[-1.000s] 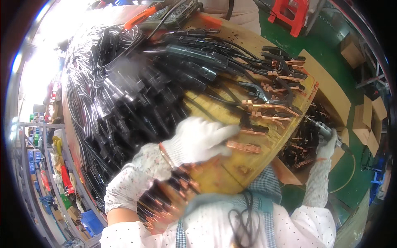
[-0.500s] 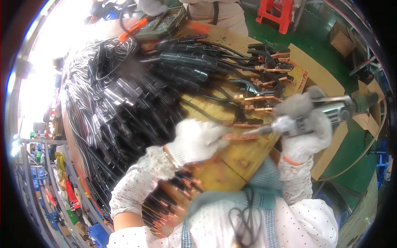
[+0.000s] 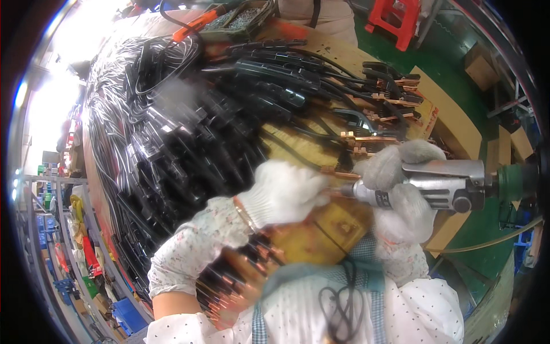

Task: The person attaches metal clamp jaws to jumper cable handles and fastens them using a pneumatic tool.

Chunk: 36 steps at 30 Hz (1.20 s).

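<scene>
My right hand (image 3: 401, 189), in a white knit glove, grips a silver pneumatic screwdriver (image 3: 441, 186) held sideways, with its tip pointing left toward my left hand. My left hand (image 3: 283, 192), also gloved, presses down on a copper clamp (image 3: 338, 175) at the near edge of the wooden board (image 3: 321, 152); the clamp is mostly hidden under the glove. More copper clamps with black handles (image 3: 384, 106) lie in a row along the board's right side. A bundle of copper-tipped black clamps (image 3: 229, 281) rests under my left forearm.
A big heap of black cables and clamp handles (image 3: 172, 132) covers the bench to the left. A tray of screws (image 3: 235, 20) and a red-handled tool (image 3: 195, 23) lie at the far end. A red stool (image 3: 395, 20) and cardboard boxes (image 3: 481, 63) stand on the green floor.
My right hand brought the pneumatic screwdriver in from the right and lowered it, its tip now close to my left hand. My left hand stayed on the clamp.
</scene>
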Tool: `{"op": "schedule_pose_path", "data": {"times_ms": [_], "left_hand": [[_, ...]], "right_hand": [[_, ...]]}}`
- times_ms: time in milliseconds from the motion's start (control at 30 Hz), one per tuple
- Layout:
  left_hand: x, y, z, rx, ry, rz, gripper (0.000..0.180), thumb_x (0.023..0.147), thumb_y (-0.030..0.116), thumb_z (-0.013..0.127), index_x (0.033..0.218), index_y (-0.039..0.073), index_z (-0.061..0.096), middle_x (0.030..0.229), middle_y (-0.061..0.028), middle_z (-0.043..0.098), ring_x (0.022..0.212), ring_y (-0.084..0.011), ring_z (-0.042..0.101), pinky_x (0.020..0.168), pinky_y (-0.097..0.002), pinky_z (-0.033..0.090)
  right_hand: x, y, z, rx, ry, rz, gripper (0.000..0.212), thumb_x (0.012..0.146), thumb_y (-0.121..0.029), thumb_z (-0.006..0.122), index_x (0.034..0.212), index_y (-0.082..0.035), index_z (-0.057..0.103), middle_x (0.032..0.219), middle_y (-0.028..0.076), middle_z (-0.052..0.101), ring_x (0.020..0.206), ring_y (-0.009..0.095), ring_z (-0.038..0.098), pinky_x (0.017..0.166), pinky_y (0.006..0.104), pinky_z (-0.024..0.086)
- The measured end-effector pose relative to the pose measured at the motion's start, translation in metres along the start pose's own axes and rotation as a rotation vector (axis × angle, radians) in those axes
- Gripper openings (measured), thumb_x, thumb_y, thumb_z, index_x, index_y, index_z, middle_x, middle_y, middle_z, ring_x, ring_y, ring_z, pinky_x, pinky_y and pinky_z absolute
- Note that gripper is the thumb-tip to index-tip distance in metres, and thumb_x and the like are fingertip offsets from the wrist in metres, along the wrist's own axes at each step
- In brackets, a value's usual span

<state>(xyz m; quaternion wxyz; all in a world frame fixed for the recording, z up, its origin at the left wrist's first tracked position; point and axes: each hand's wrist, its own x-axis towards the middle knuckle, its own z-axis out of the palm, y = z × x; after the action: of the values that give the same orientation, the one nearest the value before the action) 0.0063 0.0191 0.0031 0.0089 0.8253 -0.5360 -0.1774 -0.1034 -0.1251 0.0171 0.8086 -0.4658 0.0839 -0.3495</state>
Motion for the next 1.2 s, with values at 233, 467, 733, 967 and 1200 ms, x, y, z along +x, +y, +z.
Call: {"op": "schedule_pose_path", "data": {"times_ms": [233,467,733,967,1200], "left_hand": [[0.002,-0.001,0.003,0.021,-0.005,0.018,0.033,0.089,0.043,0.064,0.111,0.02,0.072,0.069,-0.0041,0.07,0.06,-0.0235,0.069,0.05,-0.0342,0.05],[0.002,-0.001,0.005,-0.002,-0.001,0.012,0.03,0.089,0.042,0.064,0.104,0.017,0.072,0.081,-0.0023,0.073,0.067,-0.0236,0.07,0.054,-0.0347,0.052],[0.002,-0.003,0.006,-0.014,-0.012,0.024,0.027,0.091,0.042,0.062,0.098,0.018,0.071,0.075,-0.0022,0.07,0.064,-0.0228,0.069,0.053,-0.0366,0.052],[0.001,-0.007,0.009,-0.007,0.054,0.061,0.031,0.093,0.045,0.059,0.104,0.019,0.071,0.067,-0.0033,0.068,0.059,-0.0223,0.067,0.049,-0.038,0.05],[0.004,0.001,0.0,0.027,-0.054,-0.012,0.023,0.085,0.035,0.066,0.098,0.017,0.071,0.08,-0.0006,0.072,0.065,-0.0248,0.069,0.055,-0.0365,0.053]], "right_hand": [[0.001,-0.007,-0.005,-0.065,-0.133,0.031,0.044,0.081,-0.022,0.072,0.117,-0.007,0.051,0.063,0.004,0.047,0.061,0.02,0.051,0.062,0.0363,0.045],[0.008,-0.009,-0.005,-0.126,-0.229,0.046,0.046,0.077,-0.021,0.075,0.113,-0.006,0.051,0.07,0.006,0.056,0.063,0.02,0.056,0.068,0.0371,0.049],[0.035,-0.001,-0.017,0.082,-0.509,0.004,0.038,0.072,-0.007,0.078,0.104,-0.002,0.058,0.077,0.009,0.061,0.068,0.021,0.061,0.066,0.0361,0.052],[0.034,-0.007,-0.006,0.137,-0.496,0.04,0.035,0.084,-0.036,0.073,0.077,-0.006,0.057,0.062,0.008,0.057,0.045,0.023,0.053,0.047,0.0382,0.045],[0.017,-0.015,-0.003,-0.092,-0.336,0.134,0.043,0.069,-0.002,0.061,0.112,-0.002,0.053,0.074,0.01,0.06,0.065,0.021,0.059,0.069,0.0402,0.052]]}}
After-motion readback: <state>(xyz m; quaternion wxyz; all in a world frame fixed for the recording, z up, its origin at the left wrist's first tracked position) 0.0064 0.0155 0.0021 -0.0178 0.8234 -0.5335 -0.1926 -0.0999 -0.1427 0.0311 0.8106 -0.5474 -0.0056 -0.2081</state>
